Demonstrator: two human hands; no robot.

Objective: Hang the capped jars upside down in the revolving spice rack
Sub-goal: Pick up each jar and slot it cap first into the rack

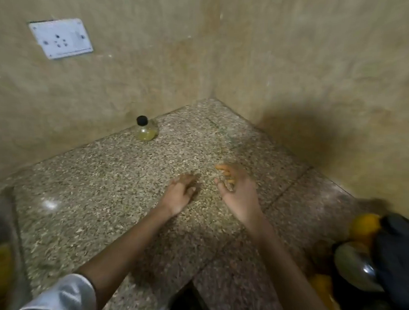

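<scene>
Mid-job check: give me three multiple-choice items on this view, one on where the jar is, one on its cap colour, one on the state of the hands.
1. Where is the jar?
A) upright on the counter, beside the left wall
B) lying in a sink
C) hanging in a rack

2. What colour is its cap?
A) red
B) black
C) white

3. How are the left hand and right hand?
A) both grip the jar
B) one pinches a lid
C) both open, holding nothing

Answers:
1 A: it stands cap-up on the speckled stone at the foot of the wall.
2 B: the cap is plainly dark black.
3 C: both hover over the counter with relaxed fingers, apart from the jar.
</scene>
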